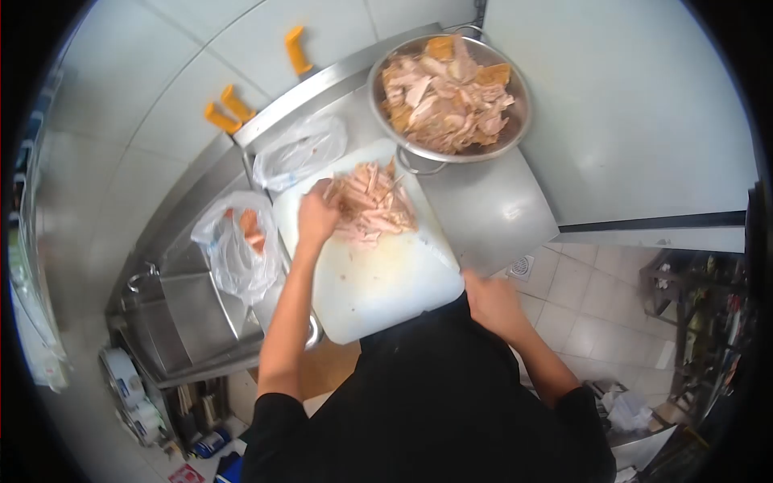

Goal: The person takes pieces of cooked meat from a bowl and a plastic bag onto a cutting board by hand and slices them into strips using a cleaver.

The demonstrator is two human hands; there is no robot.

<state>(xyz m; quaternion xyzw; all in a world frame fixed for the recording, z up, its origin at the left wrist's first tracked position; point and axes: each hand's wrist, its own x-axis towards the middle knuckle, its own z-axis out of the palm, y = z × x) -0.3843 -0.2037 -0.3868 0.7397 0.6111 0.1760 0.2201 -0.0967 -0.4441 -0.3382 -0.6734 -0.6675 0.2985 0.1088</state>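
Pale tiles (169, 88) line the wall above a steel counter, and from my remote seat I work across the head view from its left side. Down there is a steel sink (189, 314); beside it, a clear plastic bag (233, 270) with orange-brown pieces inside. Yellow handles (297, 50) stand against the wall at the counter's back, and a second bag (302, 153) lies crumpled near the board.

Next I find the left hand (320, 213), its fingers bent at the left edge of the meat strips (374, 201), which are heaped on the far half of the white cutting board (378, 290). I read this as handling or steadying the heap. Shifting any of it would, I judge, call for a gathered, gentle grip, since the strips lie loose. The fingertips are lost against the meat, so I can't tell whether they pinch a piece or merely touch.

Beyond the heap, a steel bowl (521, 133) holds a larger pile of meat (451, 97); the bottom of that pile is out of my sight.

Furthest right of the two, the right hand (495, 304) is just beside the board's near right corner. It is smeared by blur, and I can't tell whether it is empty or closed around something.
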